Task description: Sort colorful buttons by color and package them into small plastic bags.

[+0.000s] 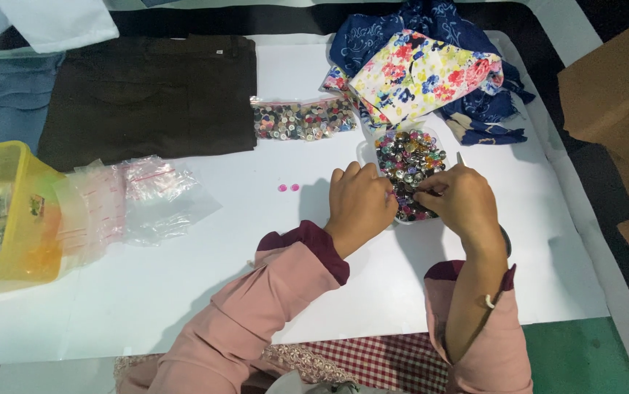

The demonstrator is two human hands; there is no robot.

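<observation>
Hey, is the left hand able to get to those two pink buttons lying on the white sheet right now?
Probably yes. The two pink buttons lie in the open on the white sheet, just beside the left hand, with nothing between them.

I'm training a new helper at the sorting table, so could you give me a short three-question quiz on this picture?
1. True or false: both hands are at the clear tub of mixed buttons.
2. How many pink buttons lie loose on the white sheet?
3. What lies right behind the bag of buttons: A) dark trousers, B) yellow box?

Key: 1 true, left hand and right hand; 2 two; 3 A.
</observation>
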